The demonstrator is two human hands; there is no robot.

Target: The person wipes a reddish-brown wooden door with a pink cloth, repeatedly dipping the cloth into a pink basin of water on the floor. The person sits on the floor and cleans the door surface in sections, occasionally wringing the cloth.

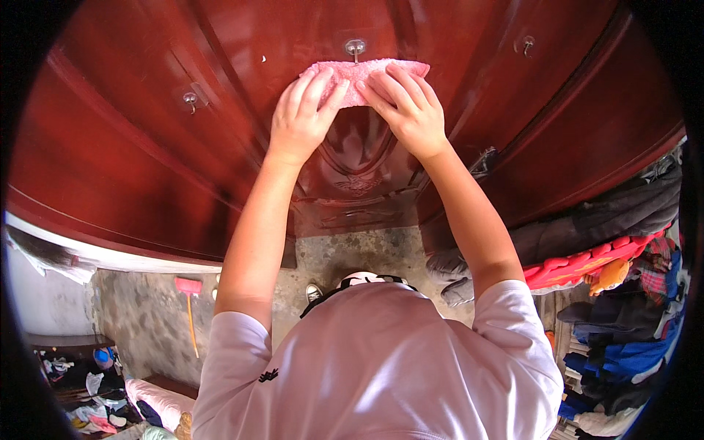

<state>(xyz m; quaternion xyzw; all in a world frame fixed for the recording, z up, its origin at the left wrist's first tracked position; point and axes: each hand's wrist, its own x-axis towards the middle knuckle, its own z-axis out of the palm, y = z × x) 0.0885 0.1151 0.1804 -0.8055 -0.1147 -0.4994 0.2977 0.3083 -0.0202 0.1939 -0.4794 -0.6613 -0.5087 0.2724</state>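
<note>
A pink terry cloth (352, 88) is spread between my hands against a glossy red-brown wooden door (220, 159). My left hand (303, 113) holds its left part, fingers lying over the fabric. On its right part, my right hand (410, 107) has the same kind of grip. Just above the cloth, a metal adhesive hook (355, 48) is stuck to the wood. Its lower tip meets the cloth's top edge; whether the cloth hangs from it I cannot tell.
More adhesive hooks flank the cloth, one at left (190, 100) and one at right (527, 45). A door handle (483, 160) sits beside my right forearm. Dark clothes (605, 214) hang at right. Behind me at left are a pink broom (188, 286) and a cluttered shelf (71, 342).
</note>
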